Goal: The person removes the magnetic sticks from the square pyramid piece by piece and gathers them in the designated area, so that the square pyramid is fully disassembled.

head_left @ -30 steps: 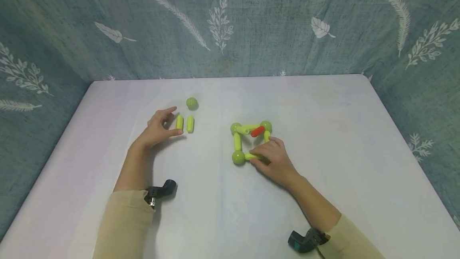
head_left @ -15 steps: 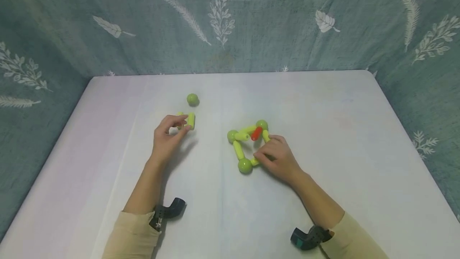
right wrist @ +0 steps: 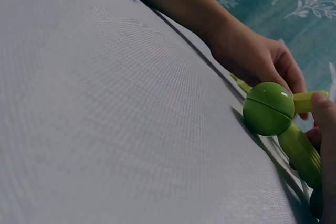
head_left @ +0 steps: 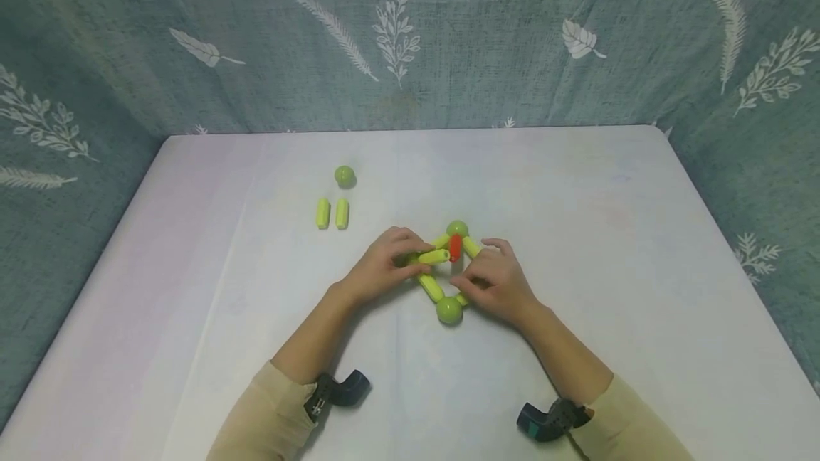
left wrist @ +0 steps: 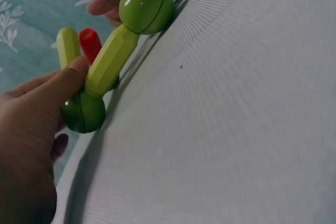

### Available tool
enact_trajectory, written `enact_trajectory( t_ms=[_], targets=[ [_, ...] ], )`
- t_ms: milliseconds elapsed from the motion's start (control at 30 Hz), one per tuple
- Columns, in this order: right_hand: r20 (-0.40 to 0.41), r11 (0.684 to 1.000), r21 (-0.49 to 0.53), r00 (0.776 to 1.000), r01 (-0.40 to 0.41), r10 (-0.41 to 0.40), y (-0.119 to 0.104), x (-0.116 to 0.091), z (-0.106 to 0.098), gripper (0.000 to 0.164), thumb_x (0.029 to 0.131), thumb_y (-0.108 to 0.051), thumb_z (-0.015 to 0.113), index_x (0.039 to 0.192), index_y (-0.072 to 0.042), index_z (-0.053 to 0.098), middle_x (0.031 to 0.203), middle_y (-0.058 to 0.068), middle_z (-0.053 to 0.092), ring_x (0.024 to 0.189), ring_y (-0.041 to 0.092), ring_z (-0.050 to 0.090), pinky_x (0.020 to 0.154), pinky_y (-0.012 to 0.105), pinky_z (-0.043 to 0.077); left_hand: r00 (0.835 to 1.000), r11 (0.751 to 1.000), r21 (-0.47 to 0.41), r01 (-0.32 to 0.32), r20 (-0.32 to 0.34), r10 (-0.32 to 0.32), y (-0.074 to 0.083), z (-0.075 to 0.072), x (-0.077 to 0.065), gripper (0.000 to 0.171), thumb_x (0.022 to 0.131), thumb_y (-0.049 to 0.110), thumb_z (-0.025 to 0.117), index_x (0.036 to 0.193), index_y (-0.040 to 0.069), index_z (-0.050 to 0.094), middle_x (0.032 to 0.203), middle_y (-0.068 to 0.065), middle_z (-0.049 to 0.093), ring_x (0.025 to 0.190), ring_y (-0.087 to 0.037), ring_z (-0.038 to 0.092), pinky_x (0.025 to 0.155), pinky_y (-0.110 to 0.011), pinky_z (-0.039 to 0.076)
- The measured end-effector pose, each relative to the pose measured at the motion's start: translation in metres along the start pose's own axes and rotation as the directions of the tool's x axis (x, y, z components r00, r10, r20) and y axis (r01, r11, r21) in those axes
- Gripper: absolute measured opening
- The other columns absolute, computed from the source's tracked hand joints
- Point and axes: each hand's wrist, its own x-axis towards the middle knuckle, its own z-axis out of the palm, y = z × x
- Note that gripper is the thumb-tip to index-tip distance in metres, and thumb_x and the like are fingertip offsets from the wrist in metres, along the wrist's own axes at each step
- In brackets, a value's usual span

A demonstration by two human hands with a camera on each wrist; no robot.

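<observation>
A four-sided ball-and-stick toy frame (head_left: 430, 287), made of green balls and yellow-green sticks, lies between both hands. My left hand (head_left: 384, 267) pinches its left corner, around the foot of a raised yellow-green stick (head_left: 433, 257); the ball there is mostly hidden in the head view. In the left wrist view my thumb lies over that corner, close above its green ball (left wrist: 84, 112). My right hand (head_left: 496, 284) grips the right corner, which its fingers cover. The near ball (head_left: 449, 310) shows fully. From the far ball (head_left: 458, 229) a red stick (head_left: 455, 247) sticks up.
Two loose yellow-green sticks, a left one (head_left: 323, 213) and a right one (head_left: 342, 213), lie side by side at the back left of the white table (head_left: 576, 191). Behind them sits a loose green ball (head_left: 344, 176). A leaf-patterned cloth (head_left: 474, 41) hangs behind the table.
My left hand has come away from the loose sticks, moving right and nearer me to the frame's left corner. The frame has turned so one corner points at me, while my right hand keeps its grip.
</observation>
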Motion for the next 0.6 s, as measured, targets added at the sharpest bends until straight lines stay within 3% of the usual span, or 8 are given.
enact_trajectory(
  t_ms=[133,267,433,600],
  targets=[
    [0.015,0.999,-0.034,0.999,0.03,-0.029,-0.002,0.001,-0.001,0.044,0.093,-0.046,0.055,0.064,-0.014,0.064,0.058,-0.007,0.059,0.059,0.011,0.053,0.093,0.056,0.036,1.0,1.0,-0.009,0.001,-0.025,-0.001,0.003,0.003,-0.003,0.026,0.079,0.017,0.076,0.103,0.012,0.069,0.098,0.001,0.065,0.095,-0.014,0.05,0.081,-0.03,0.044],
    [0.124,0.993,-0.12,0.992,0.008,0.007,-0.012,0.007,-0.003,0.042,0.089,-0.054,0.057,0.074,-0.016,0.069,0.068,-0.009,0.065,0.07,0.013,0.057,0.098,0.062,0.029,0.998,1.0,-0.004,0.005,-0.07,-0.006,0.003,0.009,-0.005,0.023,0.08,0.02,0.076,0.1,0.014,0.067,0.094,0.004,0.063,0.092,-0.012,0.05,0.08,-0.028,0.044],
    [0.308,0.972,-0.231,0.945,-0.033,0.105,-0.029,0.017,-0.003,0.028,0.08,-0.048,0.069,0.085,-0.02,0.07,0.078,-0.012,0.067,0.08,0.013,0.059,0.102,0.063,0.025,0.987,0.998,-0.022,0.056,-0.148,-0.059,0.005,0.014,-0.007,0.022,0.078,0.016,0.077,0.096,0.012,0.065,0.09,0.002,0.062,0.087,-0.013,0.052,0.076,-0.027,0.046],
    [0.35,0.952,-0.262,0.904,-0.158,0.246,-0.031,0.023,-0.009,0.012,0.077,-0.031,0.075,0.082,-0.021,0.071,0.075,-0.014,0.066,0.08,0.011,0.061,0.103,0.061,0.026,0.974,0.984,-0.103,0.144,-0.16,-0.16,0.011,0.018,-0.007,0.025,0.081,0.015,0.075,0.102,0.008,0.065,0.098,-0.004,0.064,0.088,-0.017,0.057,0.075,-0.026,0.049]
  ],
)
